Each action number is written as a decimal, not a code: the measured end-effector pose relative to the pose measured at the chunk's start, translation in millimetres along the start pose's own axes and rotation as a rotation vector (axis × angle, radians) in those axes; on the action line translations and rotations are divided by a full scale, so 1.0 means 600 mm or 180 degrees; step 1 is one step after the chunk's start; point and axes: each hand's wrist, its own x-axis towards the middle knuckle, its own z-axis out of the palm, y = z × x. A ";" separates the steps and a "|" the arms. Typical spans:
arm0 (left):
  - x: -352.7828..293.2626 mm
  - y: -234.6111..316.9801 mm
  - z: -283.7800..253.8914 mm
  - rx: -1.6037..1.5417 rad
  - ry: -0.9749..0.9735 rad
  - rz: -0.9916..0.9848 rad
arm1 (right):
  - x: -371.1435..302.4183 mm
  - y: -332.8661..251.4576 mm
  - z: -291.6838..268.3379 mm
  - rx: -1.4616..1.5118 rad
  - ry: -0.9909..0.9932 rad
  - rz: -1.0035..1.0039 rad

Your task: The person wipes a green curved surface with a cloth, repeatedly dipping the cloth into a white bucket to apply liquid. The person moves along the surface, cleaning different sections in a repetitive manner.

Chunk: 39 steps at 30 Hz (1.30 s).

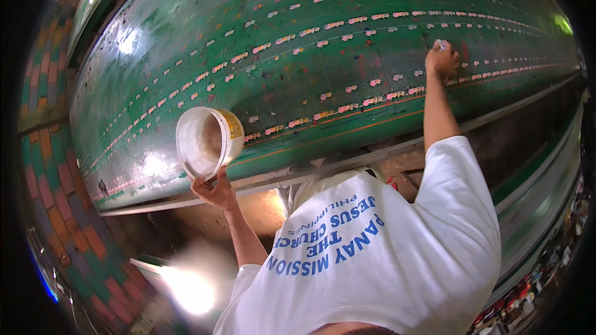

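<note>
A white plastic bucket point(234, 144) with a yellow label is tilted over the near edge of a long green table point(167, 31). My left hand point(215, 192) grips its lower rim; a pale, brownish inside shows, though I cannot tell what it holds. Farther right, my right hand point(442, 62) reaches out over the table with fingers closed around a small whitish thing point(441, 44), too small to name. Long rows of small pink-and-white printed pieces point(285, 40) run along the green surface, passing close to my right hand.
A pale rail point(267, 181) edges the table on my side. Coloured brick-pattern flooring point(74, 229) lies at left, with a bright lamp point(189, 285) at lower left. Another long green surface point(540, 192) stands to the right, beside a pile of mixed scraps point(528, 291).
</note>
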 end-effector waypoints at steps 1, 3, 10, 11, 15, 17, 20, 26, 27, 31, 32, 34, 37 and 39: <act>-0.014 0.011 0.003 -0.0046 0.0033 -0.0018 | -0.018 -0.035 0.008 -0.0057 0.0047 -0.0101; -0.031 0.032 0.005 -0.0158 0.0173 0.0035 | -0.067 -0.121 0.020 0.0730 -0.0009 -0.0966; -0.151 0.121 0.005 0.0591 0.0353 0.0280 | -0.405 -0.441 0.018 0.2276 -0.0637 -0.3333; -0.167 0.130 0.008 0.0398 0.0390 0.0234 | -0.463 -0.472 0.010 0.2261 -0.0923 -0.3458; -0.215 0.170 0.022 0.0308 0.0415 -0.0112 | -0.657 -0.526 -0.033 0.2278 -0.1902 -0.4694; -0.217 0.179 0.032 0.0235 0.0478 -0.0101 | -0.702 -0.537 -0.041 0.2413 -0.1561 -0.4826; -0.215 0.184 0.045 0.0265 0.0511 -0.0146 | -0.700 -0.541 -0.039 0.2530 -0.1740 -0.4671; -0.186 0.148 0.076 0.0136 0.0271 -0.0349 | -0.466 -0.527 0.011 0.2166 -0.1312 -0.3369; -0.180 0.143 0.083 -0.0022 0.0147 -0.0296 | -0.399 -0.523 0.027 0.2111 -0.1152 -0.3436; -0.153 0.131 0.111 0.0168 0.0022 -0.0062 | -0.152 -0.407 0.070 0.1679 -0.0781 -0.2659; -0.144 0.130 0.114 0.0058 0.0002 -0.0077 | -0.099 -0.364 0.076 0.1583 -0.0475 -0.2426; -0.125 0.120 0.123 -0.0158 -0.0035 -0.0068 | 0.009 -0.269 0.083 0.1368 -0.0339 -0.1809; -0.110 0.097 0.119 -0.0295 -0.0159 0.0003 | 0.124 -0.086 0.070 0.1003 0.0017 -0.1298; -0.106 0.079 0.110 -0.0237 -0.0289 0.0143 | 0.167 0.011 0.058 0.0641 -0.0086 -0.0860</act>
